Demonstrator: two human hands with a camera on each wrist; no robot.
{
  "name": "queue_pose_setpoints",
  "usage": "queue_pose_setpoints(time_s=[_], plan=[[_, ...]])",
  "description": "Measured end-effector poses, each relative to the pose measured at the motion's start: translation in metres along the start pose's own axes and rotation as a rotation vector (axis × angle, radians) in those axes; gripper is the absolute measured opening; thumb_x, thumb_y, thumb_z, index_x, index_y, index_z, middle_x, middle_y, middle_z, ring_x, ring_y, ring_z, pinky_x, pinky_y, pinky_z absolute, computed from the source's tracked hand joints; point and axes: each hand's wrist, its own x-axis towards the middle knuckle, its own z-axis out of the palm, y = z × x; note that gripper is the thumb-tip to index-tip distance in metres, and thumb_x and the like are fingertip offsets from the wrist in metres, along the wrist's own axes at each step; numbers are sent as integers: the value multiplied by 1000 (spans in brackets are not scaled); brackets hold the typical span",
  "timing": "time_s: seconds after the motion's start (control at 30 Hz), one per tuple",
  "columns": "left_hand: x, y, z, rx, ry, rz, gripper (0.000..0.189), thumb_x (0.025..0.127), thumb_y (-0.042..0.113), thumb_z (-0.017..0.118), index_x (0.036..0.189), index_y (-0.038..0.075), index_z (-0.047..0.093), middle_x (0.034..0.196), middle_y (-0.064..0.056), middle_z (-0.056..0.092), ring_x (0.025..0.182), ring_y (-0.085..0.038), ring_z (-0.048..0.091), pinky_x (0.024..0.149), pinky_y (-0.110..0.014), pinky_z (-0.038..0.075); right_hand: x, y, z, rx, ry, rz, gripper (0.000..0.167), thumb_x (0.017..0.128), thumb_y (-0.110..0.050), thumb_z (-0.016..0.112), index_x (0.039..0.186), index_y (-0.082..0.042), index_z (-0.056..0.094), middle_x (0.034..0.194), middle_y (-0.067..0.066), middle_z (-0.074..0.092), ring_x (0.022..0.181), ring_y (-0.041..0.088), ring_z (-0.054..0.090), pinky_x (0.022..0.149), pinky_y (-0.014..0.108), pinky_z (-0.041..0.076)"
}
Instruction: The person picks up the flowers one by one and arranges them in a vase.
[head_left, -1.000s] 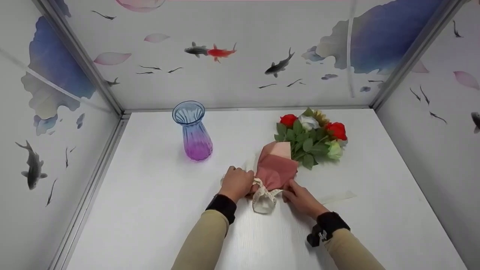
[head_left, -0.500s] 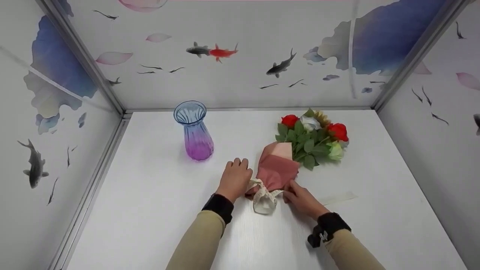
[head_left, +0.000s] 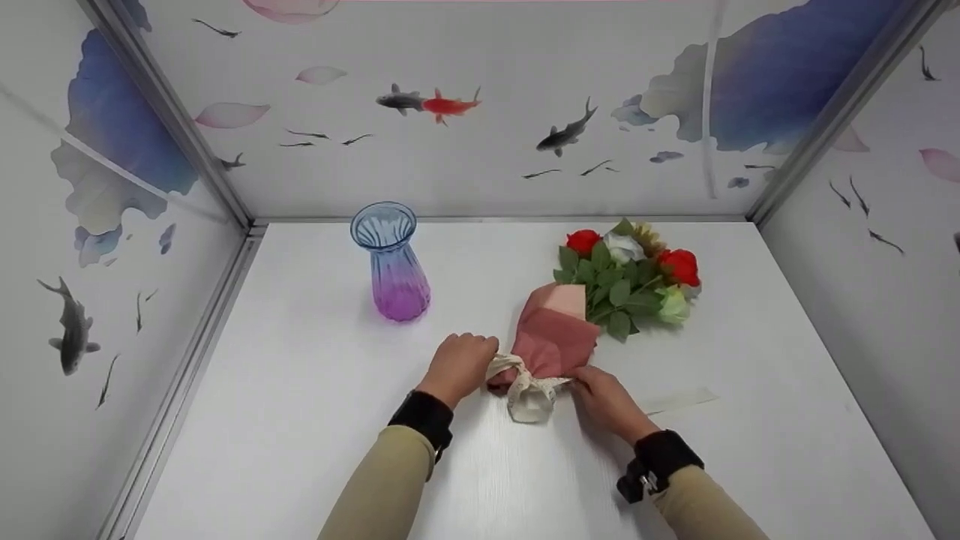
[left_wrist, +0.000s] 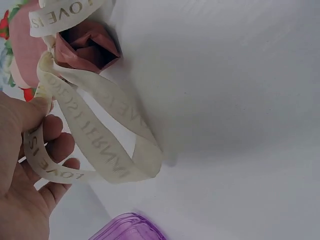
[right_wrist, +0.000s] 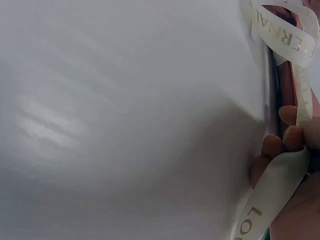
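Observation:
A cream ribbon (head_left: 531, 405) with gold lettering is tied round the narrow end of a bouquet's pink wrapping paper (head_left: 553, 341). Between thumb and fingers, my left hand (head_left: 456, 367) pinches one part of it, left of the knot. In the left wrist view, long ribbon loops (left_wrist: 100, 135) hang from the knot beside that hand. My right hand (head_left: 606, 401) pinches a ribbon tail on the other side, against the wrapping. The right wrist view shows this ribbon strip (right_wrist: 275, 192) running out past curled fingers. Red, white and pale green flowers (head_left: 634, 270) with leaves fan out at the far end.
A blue-to-purple glass vase (head_left: 394, 262) stands upright at the back left of the white table (head_left: 300, 420). The ribbon's pale end (head_left: 686, 400) lies on the table right of my right hand. Printed panels (head_left: 480, 172) enclose the back and sides.
My left hand lifted its fingers forward off the ribbon's left side, then came back nearer and curled them round a loop, drawing it slightly left. My right hand stayed nearly in place.

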Motion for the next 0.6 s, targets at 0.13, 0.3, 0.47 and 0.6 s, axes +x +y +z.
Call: queue_pose_setpoints(time_s=[0.13,0.3,0.47,0.6], plan=[[-4,-3,2,-50,6,-2,14,86,0,72,89,12,65,77,-5,69,71,-25,68,61,-39,54,2,-3,-5,-16,15,18,7,99,-5,62,102,-7,68,104,9,68,102,30,66,89,49,52],[-7,-6,2,-148,-48,-49,9,93,4,69,92,12,64,80,-5,69,71,-24,68,56,-40,54,1,-4,-12,-60,8,-8,14,97,-21,71,88,-16,62,81,-5,62,75,12,56,69,32,46],[-10,-11,3,-181,-68,-88,10,101,22,65,97,12,67,80,-5,70,70,-27,68,54,-41,53,0,-3,-16,-118,48,10,15,99,-26,68,86,-19,64,75,-5,65,67,11,55,65,32,43],[-12,-14,3,-193,-76,-92,15,102,26,64,98,12,67,77,-5,69,69,-26,68,55,-40,52,0,-3,-18,-143,32,31,13,100,-25,67,90,-17,68,80,-1,69,71,17,63,68,39,48]])
